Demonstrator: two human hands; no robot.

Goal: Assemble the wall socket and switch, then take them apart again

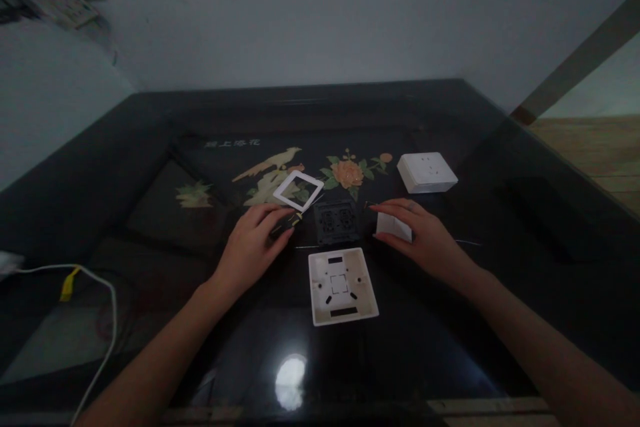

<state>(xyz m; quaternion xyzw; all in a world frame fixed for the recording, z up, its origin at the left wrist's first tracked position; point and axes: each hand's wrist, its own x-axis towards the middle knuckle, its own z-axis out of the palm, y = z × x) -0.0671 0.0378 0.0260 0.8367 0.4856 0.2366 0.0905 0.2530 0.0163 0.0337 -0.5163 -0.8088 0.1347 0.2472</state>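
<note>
Grip [425,232] (the right, half-spread) holds a white panel [393,225].

Glossy black table [430,327] showing bird [281,159] and flower [347,173]

A white frame [286,184], black socket insert [336,221] and open white box [340,283] are lying centrally; a white socket box [428,173] is sitting farther right, a white cable [114,300] trailing left.

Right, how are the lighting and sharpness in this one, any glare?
Head view: dim overall, with a bright glare spot on the glossy table near the bottom; head view: the black insert nearly blends into the dark surface; head view: small details by the left hand look soft.
</note>
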